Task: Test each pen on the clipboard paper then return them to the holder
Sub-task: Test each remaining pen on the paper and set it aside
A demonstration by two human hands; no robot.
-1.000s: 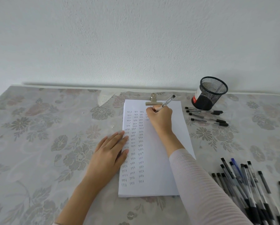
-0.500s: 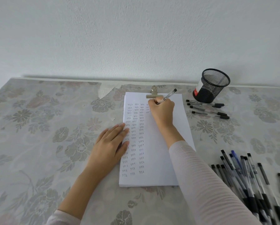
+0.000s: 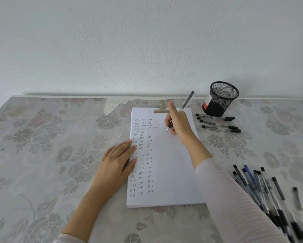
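Top half of my feed is plain white wall (image 3: 147,41). Below it is the bench (image 3: 41,137) in floral cloth, cut off at the left, right and near sides. The paper (image 3: 175,172) lies mid-bench as a stack, with columns of small handwritten marks down its left part, too small to read for sure. The sheets cover the clipboard itself.

A pale sleeve (image 3: 235,207) comes in from bottom right and hides the paper's near-right corner. The pile of pens (image 3: 263,188) sits right of the paper. They overlap, their near ends are blurred and run out of frame, and some are behind the sleeve, so I can't count them.

The left hand (image 3: 117,162) lies flat, fingers straight, fingertips on the paper's left edge, covering the starts of some marks. The right hand (image 3: 179,125) is over the paper's upper right, fingers curled round a pen (image 3: 186,101), index finger raised and blurred. The hands are well apart.

The holder (image 3: 221,100) is a black mesh cup, leaning, right of the paper near the wall. Its red-and-white label is unreadable and the inside is too dark to make out. Loose pens (image 3: 219,126) lie flat just in front of it, maybe four.

The held pen is tilted, top end toward the holder, tip down beside the last column. I can't tell whether the tip touches the sheet. A metal clip (image 3: 162,109) pins the paper's far edge.
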